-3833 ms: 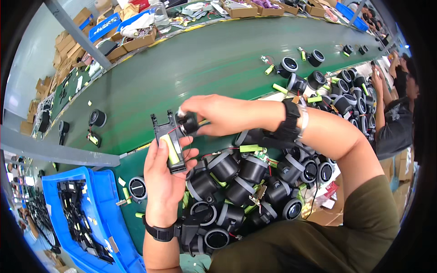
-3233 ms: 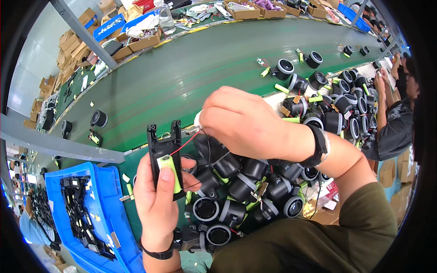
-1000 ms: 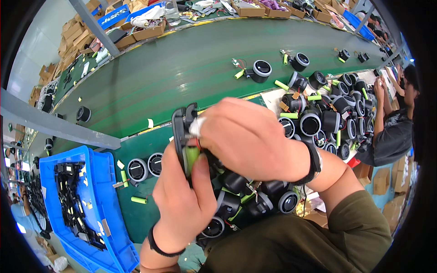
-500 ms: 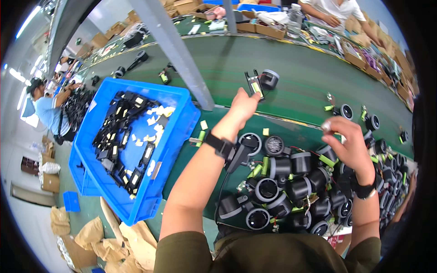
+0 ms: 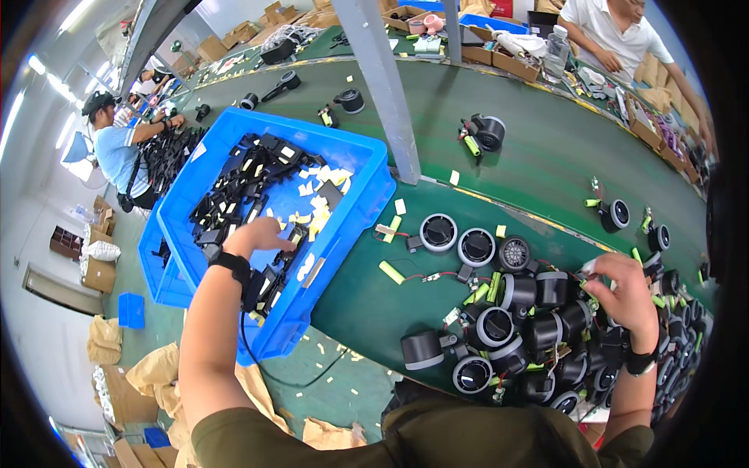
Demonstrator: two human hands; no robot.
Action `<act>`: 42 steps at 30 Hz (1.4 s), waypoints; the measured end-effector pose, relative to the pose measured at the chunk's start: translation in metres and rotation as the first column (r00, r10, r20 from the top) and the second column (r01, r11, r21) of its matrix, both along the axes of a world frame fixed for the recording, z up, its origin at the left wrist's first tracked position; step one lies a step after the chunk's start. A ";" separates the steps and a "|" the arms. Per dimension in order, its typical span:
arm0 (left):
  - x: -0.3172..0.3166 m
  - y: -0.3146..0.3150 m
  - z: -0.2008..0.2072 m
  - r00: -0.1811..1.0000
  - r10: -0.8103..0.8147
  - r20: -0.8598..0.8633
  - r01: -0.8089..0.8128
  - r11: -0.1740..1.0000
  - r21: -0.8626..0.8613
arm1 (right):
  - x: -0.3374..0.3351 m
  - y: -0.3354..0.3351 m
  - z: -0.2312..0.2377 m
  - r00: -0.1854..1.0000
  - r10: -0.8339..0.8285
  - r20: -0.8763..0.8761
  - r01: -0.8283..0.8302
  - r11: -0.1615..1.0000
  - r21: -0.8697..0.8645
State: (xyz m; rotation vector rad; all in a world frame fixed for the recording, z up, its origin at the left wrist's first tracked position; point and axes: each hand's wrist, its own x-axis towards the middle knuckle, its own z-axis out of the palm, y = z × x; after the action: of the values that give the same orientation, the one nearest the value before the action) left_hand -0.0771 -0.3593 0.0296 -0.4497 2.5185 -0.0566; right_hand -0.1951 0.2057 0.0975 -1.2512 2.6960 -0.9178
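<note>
My left hand [image 5: 261,236] reaches into a large blue bin [image 5: 355,148]. Its fingertips close on a black plastic casing [image 5: 296,235] with a pale patch, though the grip is partly covered. Similar black casings and yellow foam scraps lie around it. On the right, my right hand [image 5: 620,292] is curled in a pinch above a crowd of round black motor units [image 5: 551,288]. A whitish covering shows on one fingertip; what sits between finger and thumb is too small to make out. Green cylindrical batteries [image 5: 392,272] hang on wires among the units.
A green conveyor [image 5: 546,156] runs across behind the bench, carrying a motor unit [image 5: 490,132] with its battery. A grey post [image 5: 382,86] stands beside the bin. Across the conveyor sits a person in a white shirt [image 5: 616,35]; another in light blue [image 5: 121,152] works at far left.
My left hand has moved from the conveyor down-left into the bin with the casing. The motor unit stays on the conveyor. My right hand has lowered towards the units, and the view has shifted.
</note>
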 end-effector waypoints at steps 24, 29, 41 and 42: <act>-0.028 0.311 0.088 0.987 0.094 0.132 -0.105 -0.254 0.962 | 0.022 -0.029 0.001 0.959 0.264 -0.106 -0.284 0.855 -0.434; -0.049 0.368 0.033 0.702 0.674 -0.229 0.492 -0.226 0.841 | 0.032 -0.028 0.005 0.899 0.007 0.439 0.158 0.928 -0.338; -0.075 0.382 0.039 0.699 0.714 0.043 0.300 -0.347 0.889 | 0.016 -0.042 -0.012 0.939 0.017 -0.342 -0.186 0.864 -0.468; -0.075 0.384 0.039 0.697 0.715 0.047 0.297 -0.348 0.889 | 0.015 -0.043 -0.013 0.931 0.009 -0.366 -0.182 0.879 -0.442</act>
State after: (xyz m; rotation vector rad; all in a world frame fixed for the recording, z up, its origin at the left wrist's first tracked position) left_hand -0.1521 0.0248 0.0681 -0.2161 1.6549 2.7281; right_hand -0.1798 0.1630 0.0850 -1.7801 2.7141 -1.5368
